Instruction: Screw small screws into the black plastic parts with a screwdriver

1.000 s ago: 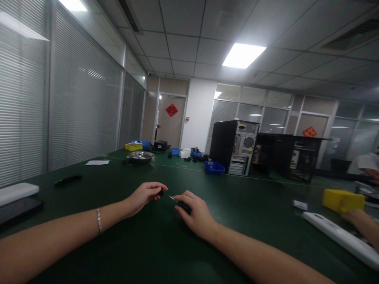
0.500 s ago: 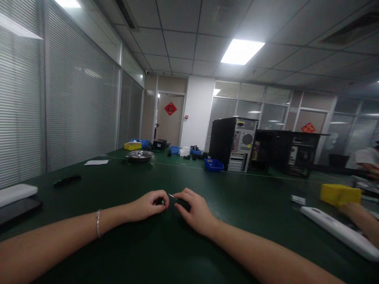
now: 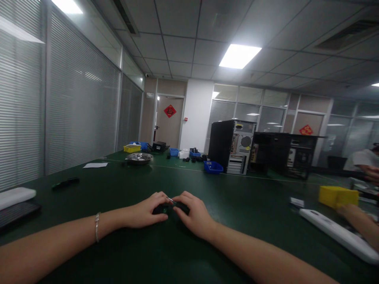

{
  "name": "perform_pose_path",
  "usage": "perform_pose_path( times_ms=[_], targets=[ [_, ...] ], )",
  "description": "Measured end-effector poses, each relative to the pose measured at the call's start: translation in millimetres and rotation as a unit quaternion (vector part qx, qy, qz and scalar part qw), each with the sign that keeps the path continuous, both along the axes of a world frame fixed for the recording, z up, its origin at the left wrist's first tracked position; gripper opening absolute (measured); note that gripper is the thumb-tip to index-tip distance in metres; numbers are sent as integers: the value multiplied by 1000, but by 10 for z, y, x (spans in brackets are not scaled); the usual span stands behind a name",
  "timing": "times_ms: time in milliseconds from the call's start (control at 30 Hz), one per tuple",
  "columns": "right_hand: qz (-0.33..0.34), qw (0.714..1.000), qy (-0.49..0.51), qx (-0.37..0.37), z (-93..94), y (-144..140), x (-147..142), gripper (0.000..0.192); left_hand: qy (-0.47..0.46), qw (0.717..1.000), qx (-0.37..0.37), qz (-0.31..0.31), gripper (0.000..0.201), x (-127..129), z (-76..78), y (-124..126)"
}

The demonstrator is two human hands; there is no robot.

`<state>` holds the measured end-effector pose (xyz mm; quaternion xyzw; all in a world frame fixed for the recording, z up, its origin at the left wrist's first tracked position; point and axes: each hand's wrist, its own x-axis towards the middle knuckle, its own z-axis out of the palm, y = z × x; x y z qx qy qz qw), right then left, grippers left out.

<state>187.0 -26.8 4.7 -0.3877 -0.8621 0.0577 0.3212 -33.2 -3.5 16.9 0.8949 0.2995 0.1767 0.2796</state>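
Your left hand (image 3: pixel 148 211) and right hand (image 3: pixel 192 213) meet at the lower middle of the frame on the green surface (image 3: pixel 237 205), both curled shut around a small black part (image 3: pixel 168 207) pinched between the fingertips; a thin bright metal tip (image 3: pixel 171 200) shows just above it, between the two thumbs. The part looks light, stiff and small enough to slip, so judge it as something to hold by its dark body with fingertip pressure, keeping clear of the thin metal tip, which may bend. It is too small and dark to tell more of its shape. At the middle of the frame a blue bin (image 3: pixel 213 167) sits beside a computer case (image 3: pixel 232 146); its contents are hidden. Farther left, a metal bowl (image 3: pixel 139 157) and a yellow tray (image 3: pixel 132 148) show nothing you can make out inside. At the right edge a yellow box (image 3: pixel 337 196) stands near another person's hand (image 3: pixel 346 211).
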Motion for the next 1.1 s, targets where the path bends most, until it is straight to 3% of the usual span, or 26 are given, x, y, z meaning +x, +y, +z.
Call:
perform_pose_path(
  times_ms=[200,367,567,767,1100],
  targets=[
    [-7,1000,-6,-24,13,11,15,25,45,999,-19,18,65,-164,123,100],
    [-26,996,-2,-89,-10,121,10,33,87,995,-24,53,48,-217,141,159],
    [0,993,-67,-93,16,223,-76,33,-4,994,-109,12,46,-192,39,260],
    [-5,993,-101,-61,-27,291,-151,29,-96,959,-267,5,51,-234,-63,400],
    [-6,996,-83,-36,-65,282,-140,20,-134,949,-285,25,49,-191,-43,349]
  ],
)
